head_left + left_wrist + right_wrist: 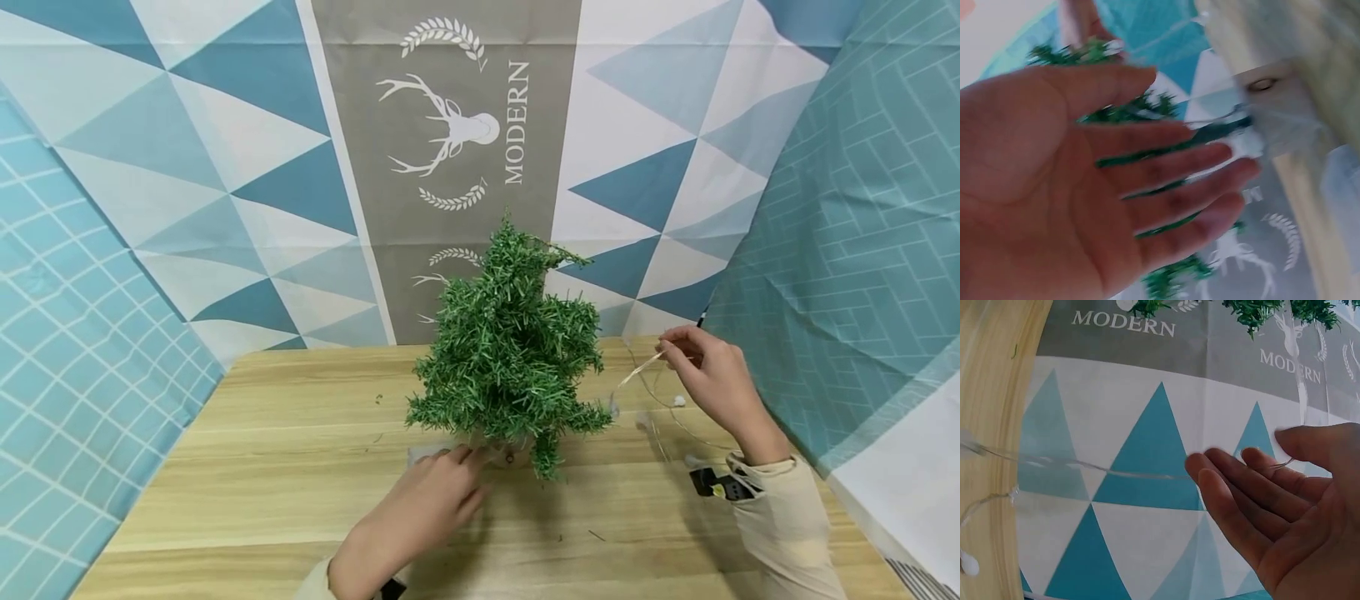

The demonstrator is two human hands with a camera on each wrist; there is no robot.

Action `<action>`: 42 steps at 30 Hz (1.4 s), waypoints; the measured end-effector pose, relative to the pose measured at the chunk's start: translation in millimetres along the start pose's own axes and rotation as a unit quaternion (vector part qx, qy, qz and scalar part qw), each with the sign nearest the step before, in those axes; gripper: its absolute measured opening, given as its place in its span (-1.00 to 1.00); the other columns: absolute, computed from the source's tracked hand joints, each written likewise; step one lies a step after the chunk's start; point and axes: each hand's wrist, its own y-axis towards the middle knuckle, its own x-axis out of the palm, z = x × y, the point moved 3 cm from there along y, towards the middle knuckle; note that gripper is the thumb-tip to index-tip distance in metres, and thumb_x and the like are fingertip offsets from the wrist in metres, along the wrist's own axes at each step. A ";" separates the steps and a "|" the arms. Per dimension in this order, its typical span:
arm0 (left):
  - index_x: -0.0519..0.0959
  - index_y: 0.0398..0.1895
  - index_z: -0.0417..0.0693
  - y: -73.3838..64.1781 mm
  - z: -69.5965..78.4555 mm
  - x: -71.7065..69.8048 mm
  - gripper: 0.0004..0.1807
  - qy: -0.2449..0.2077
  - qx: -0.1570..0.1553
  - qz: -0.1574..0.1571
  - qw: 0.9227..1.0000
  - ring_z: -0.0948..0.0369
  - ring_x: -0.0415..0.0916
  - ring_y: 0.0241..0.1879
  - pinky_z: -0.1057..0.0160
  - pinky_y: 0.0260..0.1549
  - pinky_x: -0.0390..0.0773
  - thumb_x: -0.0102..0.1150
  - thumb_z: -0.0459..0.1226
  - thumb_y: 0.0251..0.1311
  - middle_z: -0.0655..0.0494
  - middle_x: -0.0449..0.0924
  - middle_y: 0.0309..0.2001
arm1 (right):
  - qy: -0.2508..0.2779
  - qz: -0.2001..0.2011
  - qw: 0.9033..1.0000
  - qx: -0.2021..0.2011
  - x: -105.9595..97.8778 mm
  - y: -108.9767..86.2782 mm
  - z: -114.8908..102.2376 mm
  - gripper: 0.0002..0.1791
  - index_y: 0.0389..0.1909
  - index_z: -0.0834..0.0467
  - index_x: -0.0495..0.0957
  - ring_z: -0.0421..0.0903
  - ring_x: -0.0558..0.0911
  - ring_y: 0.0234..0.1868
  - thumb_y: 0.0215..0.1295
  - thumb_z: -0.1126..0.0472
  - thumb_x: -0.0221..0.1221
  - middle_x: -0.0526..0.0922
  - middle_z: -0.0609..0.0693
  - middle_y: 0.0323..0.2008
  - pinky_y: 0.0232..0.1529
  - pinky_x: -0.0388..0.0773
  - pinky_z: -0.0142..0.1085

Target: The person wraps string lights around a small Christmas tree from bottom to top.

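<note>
A small green artificial Christmas tree (pixel 510 350) stands upright in the middle of the wooden table. Close to its foot, under the lowest branches, is my left hand (pixel 435 492); in the left wrist view its fingers (pixel 1191 194) are straight, beside the green trunk (pixel 1216 131) and the wooden base (pixel 1279 106). To the right of the tree, my right hand (pixel 712 375) is raised, holding the thin clear wire of a light string (pixel 641 368) at its fingertips. In the right wrist view this wire (pixel 1135 475) crosses the curled fingers and rises past the thumb toward the branches.
More wire with small white bulbs (pixel 678 401) lies on the table at the right. Bits of green needles (pixel 596 535) are scattered on the tabletop (pixel 262 467). Behind the table hangs a patterned cloth (pixel 450 83), with blue cloths at both sides.
</note>
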 end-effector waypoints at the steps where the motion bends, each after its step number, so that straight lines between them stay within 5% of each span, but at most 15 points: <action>1: 0.50 -0.10 -0.06 -2.4 1.6 -4.6 -0.71 -0.002 0.008 -0.011 1.000 0.31 0.42 -0.53 0.39 -0.53 0.49 0.08 -0.17 0.12 0.08 0.54 -0.20 | 0.002 0.008 1.000 -0.003 0.6 0.2 0.0 -0.76 -0.12 0.10 0.51 -0.10 0.61 -0.32 0.34 0.15 -0.09 0.64 0.00 -0.29 -0.38 0.50 -0.36; 6: 0.46 -0.15 0.03 -13.9 9.1 -26.2 -0.71 -0.096 0.021 -0.093 0.991 0.49 0.24 -0.70 0.49 -0.61 0.37 -0.14 -0.02 0.28 0.36 0.37 -0.58 | 0.061 0.089 0.994 -0.009 4.7 4.0 -3.9 -0.75 -0.12 0.08 0.56 -0.16 0.59 -0.27 0.33 0.20 -0.06 0.65 -0.04 -0.26 -0.37 0.42 -0.53; 10: 0.41 -0.05 0.09 -18.9 13.3 -43.5 -0.59 -0.151 0.025 -0.108 0.982 0.52 0.27 -0.65 0.48 -0.56 0.38 -0.28 0.10 0.28 0.45 0.31 -0.60 | 0.133 0.130 0.983 -0.007 6.1 5.7 -14.7 -0.79 -0.15 0.11 0.56 -0.22 0.59 -0.44 0.20 0.20 0.13 0.64 0.03 -0.36 -0.47 0.43 -0.54; 13: 0.42 -0.13 0.15 -16.2 16.6 -55.2 -0.72 -0.174 0.050 -0.059 0.982 0.53 0.28 -0.58 0.53 -0.54 0.37 -0.23 0.02 0.31 0.46 0.36 -0.51 | 0.177 0.115 0.977 0.015 1.8 1.0 -24.3 -0.69 -0.03 0.16 0.47 -0.14 0.56 -0.57 0.17 0.30 0.14 0.60 0.14 -0.32 -0.60 0.42 -0.46; 15: 0.45 -0.18 0.17 -13.6 19.0 -63.7 -0.84 -0.194 0.077 0.008 0.978 0.55 0.32 -0.52 0.57 -0.50 0.38 -0.14 -0.10 0.30 0.45 0.42 -0.44 | 0.205 0.091 0.974 0.031 -1.9 -2.6 -29.2 -0.63 0.04 0.19 0.37 -0.05 0.56 -0.60 0.18 0.36 0.11 0.58 0.17 -0.27 -0.64 0.44 -0.40; 19: 0.50 -0.22 0.16 -16.3 20.9 -80.9 -0.81 -0.225 0.130 0.174 0.950 0.53 0.42 -0.40 0.61 -0.41 0.41 0.05 -0.34 0.18 0.41 0.52 -0.33 | 0.261 0.043 0.963 0.046 -4.6 -3.2 -29.4 -0.50 0.12 0.19 0.14 0.06 0.55 -0.62 0.18 0.43 0.07 0.56 0.22 -0.22 -0.65 0.48 -0.32; 22: 0.51 -0.23 0.12 -23.6 17.8 -88.4 -0.74 -0.235 0.142 0.236 0.932 0.50 0.46 -0.40 0.60 -0.42 0.42 0.11 -0.44 0.09 0.37 0.55 -0.34 | 0.317 0.004 0.945 0.073 -2.1 -2.0 -20.3 -0.27 0.26 0.03 -0.02 0.04 0.52 -0.67 0.14 0.50 0.06 0.46 0.33 -0.05 -0.69 0.45 -0.28; 25: 0.52 -0.24 0.11 -29.3 13.2 -92.4 -0.71 -0.236 0.136 0.246 0.930 0.50 0.46 -0.44 0.60 -0.44 0.43 0.13 -0.47 0.05 0.35 0.56 -0.35 | 0.361 -0.036 0.925 0.114 1.1 -1.9 -7.6 -0.05 0.35 -0.16 -0.19 -0.04 0.48 -0.70 0.10 0.53 0.07 0.19 0.41 0.18 -0.72 0.37 -0.25; 29: 0.53 -0.27 0.12 -34.5 11.7 -100.9 -0.70 -0.242 0.132 0.238 0.931 0.50 0.46 -0.45 0.58 -0.45 0.43 0.16 -0.48 0.01 0.35 0.56 -0.36 | 0.371 -0.080 0.916 0.131 4.1 1.9 6.9 -0.04 0.37 -0.14 -0.24 -0.17 0.41 -0.67 0.11 0.50 0.06 -0.07 0.27 0.34 -0.70 0.27 -0.26; 33: 0.53 -0.31 0.11 -35.7 13.7 -114.4 -0.69 -0.262 0.134 0.230 0.928 0.47 0.45 -0.47 0.56 -0.46 0.43 0.16 -0.52 -0.01 0.34 0.56 -0.39 | 0.383 -0.121 0.908 0.121 7.9 11.2 17.1 -0.21 0.37 0.00 -0.10 -0.24 0.51 -0.21 0.21 0.32 0.09 -0.05 0.10 0.36 -0.38 0.46 -0.43; 36: 0.54 -0.36 0.04 -33.7 9.9 -122.4 -0.69 -0.270 0.143 0.240 0.921 0.43 0.45 -0.52 0.53 -0.49 0.44 0.15 -0.56 -0.06 0.32 0.55 -0.46 | 0.430 -0.122 0.887 0.110 10.6 19.6 21.5 -0.41 0.31 0.15 0.07 -0.14 0.36 0.14 0.29 0.17 0.02 0.12 0.16 0.29 -0.03 0.44 -0.39; 39: 0.55 -0.42 -0.03 -30.8 -1.2 -127.6 -0.71 -0.270 0.137 0.262 0.916 0.39 0.46 -0.59 0.51 -0.51 0.47 0.13 -0.60 -0.10 0.30 0.54 -0.54 | 0.493 -0.026 0.865 0.091 8.4 30.0 25.1 -0.55 0.11 0.39 0.29 -0.04 0.50 0.00 0.30 0.20 -0.01 0.44 0.24 0.04 -0.12 0.51 -0.30; 42: 0.56 -0.46 -0.04 -27.6 -15.4 -130.8 -0.71 -0.259 0.116 0.285 0.916 0.36 0.46 -0.64 0.48 -0.54 0.47 0.11 -0.61 -0.09 0.28 0.52 -0.62 | 0.523 0.092 0.845 0.069 3.7 38.8 26.7 -0.67 -0.11 0.53 0.41 -0.04 0.63 -0.40 0.20 0.35 0.09 0.62 0.22 -0.27 -0.45 0.57 -0.35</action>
